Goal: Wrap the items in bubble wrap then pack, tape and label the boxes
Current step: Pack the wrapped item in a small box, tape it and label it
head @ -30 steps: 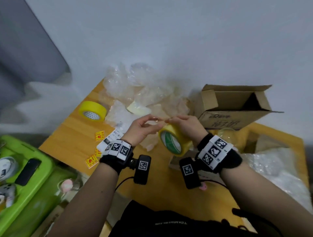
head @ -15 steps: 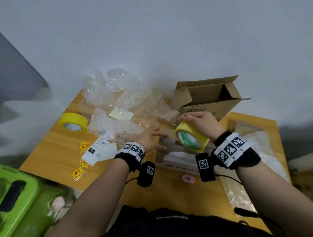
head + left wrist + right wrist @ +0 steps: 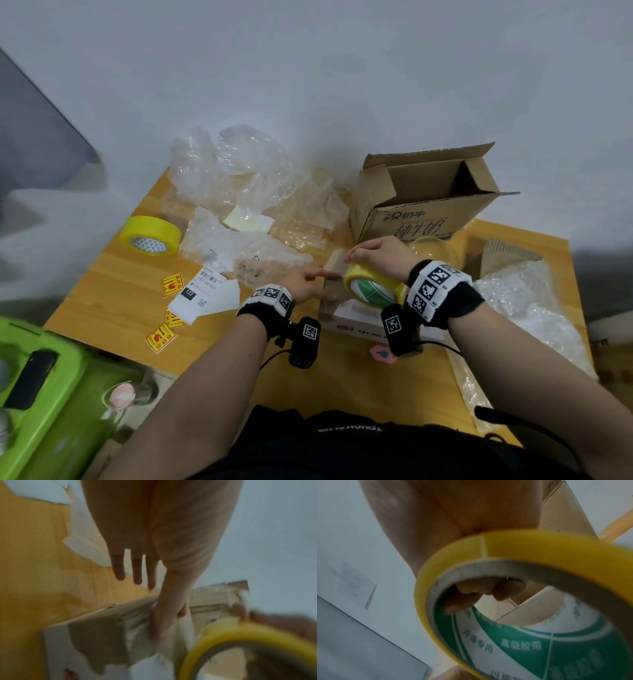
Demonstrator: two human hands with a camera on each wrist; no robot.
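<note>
Yellow packing tape roll [image 3: 374, 287] sits in the grasp of the right hand [image 3: 383, 255], seen from the head camera above a wooden table [image 3: 116, 291]. The roll stands on edge over a small flat box [image 3: 346, 308] lying in front of the person. The left hand [image 3: 305, 284] lies flat with fingers extended, pressing on the near end of that box just beside the roll. Behind, an open cardboard box [image 3: 424, 202] stands with flaps up. Crumpled bubble wrap [image 3: 239, 178] is heaped at the far left of the table, and a second yellow tape roll [image 3: 150, 234] lies flat near it. Shipping labels [image 3: 202, 294] and small yellow stickers [image 3: 161, 337] lie near the left wrist.

From the left wrist camera, the left hand [image 3: 163, 547] is spread straight, its thumb resting on the small flat box [image 3: 102, 635]; the yellow tape roll [image 3: 240, 642] shows blurred at lower right.

From the right wrist camera, the right hand [image 3: 453, 520] wraps the tape roll [image 3: 505, 547], fingertips [image 3: 488, 592] curled inside its core.
</note>
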